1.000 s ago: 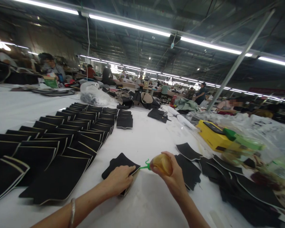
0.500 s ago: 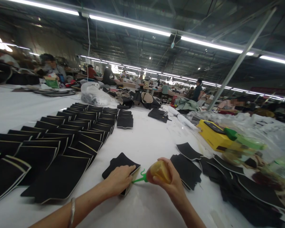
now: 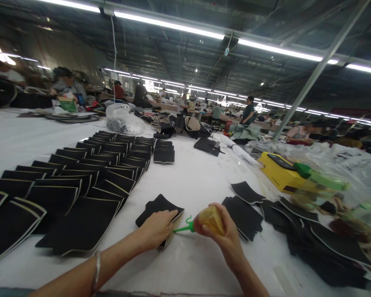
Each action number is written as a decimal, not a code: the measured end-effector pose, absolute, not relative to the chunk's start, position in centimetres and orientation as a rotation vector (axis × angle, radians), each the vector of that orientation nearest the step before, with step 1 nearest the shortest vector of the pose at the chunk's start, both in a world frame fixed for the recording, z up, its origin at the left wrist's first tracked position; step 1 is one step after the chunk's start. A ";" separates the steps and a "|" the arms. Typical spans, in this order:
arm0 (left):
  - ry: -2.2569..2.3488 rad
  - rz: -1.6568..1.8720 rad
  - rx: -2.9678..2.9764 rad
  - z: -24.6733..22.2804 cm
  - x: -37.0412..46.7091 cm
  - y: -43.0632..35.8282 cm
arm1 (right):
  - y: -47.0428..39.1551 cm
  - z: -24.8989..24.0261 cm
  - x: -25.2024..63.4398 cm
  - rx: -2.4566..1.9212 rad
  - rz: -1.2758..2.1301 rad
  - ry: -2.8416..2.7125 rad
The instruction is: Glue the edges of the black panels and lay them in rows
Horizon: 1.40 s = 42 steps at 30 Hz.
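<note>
A black piece with a pale edge [image 3: 160, 204] lies on the white table in front of me. My left hand [image 3: 159, 227] rests on it, fingers stretched over its right part and pressing it down. In my right hand [image 3: 224, 231] is a squeeze bottle of amber liquid [image 3: 212, 220], tilted to the left. Its green nozzle [image 3: 185, 227] points at the piece's right edge, close to my left fingers. Whether liquid comes out is too small to tell.
Overlapping rows of black pieces [image 3: 86, 218] cover the left of the white table [image 3: 191, 173]. More black pieces [image 3: 243, 216] lie at right, near a yellow box [image 3: 278, 175] and plastic bags. People work in the background.
The view has shifted slightly, and the table's near edge now shows at the bottom. Both hands keep nearly the same pose, with the nozzle still at the piece's edge.
</note>
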State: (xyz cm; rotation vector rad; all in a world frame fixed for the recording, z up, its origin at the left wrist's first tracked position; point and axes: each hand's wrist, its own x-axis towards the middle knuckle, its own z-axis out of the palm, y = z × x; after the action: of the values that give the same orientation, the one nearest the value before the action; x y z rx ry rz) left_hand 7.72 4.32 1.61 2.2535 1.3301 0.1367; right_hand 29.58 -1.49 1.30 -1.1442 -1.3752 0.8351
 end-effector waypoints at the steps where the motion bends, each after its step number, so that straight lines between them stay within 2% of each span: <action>1: 1.331 0.133 2.257 1.6 7.7 4.3 | -1.6 1.2 29.6 -1.144 0.846 -1.378; 14: 1.347 0.108 2.260 1.6 7.9 4.2 | -2.3 0.6 29.7 -1.082 1.026 -1.388; 24: 1.337 0.142 2.229 2.0 7.9 4.1 | -0.2 1.5 31.0 -1.177 0.714 -1.347; 30: 1.322 0.131 2.207 2.2 7.9 4.2 | -0.9 0.9 30.7 -1.112 0.912 -1.320; 35: 1.307 0.162 2.199 1.9 7.8 4.3 | -0.5 1.0 31.0 -1.135 0.817 -1.288; 42: 1.300 0.208 2.166 2.0 7.7 4.2 | -0.3 0.9 30.8 -1.115 0.900 -1.336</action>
State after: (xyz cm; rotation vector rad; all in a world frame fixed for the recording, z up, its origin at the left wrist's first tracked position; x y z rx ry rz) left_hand 7.71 4.24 1.99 2.1656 1.2998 0.2083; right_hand 30.82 -0.33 0.90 -1.1147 -1.3355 0.8997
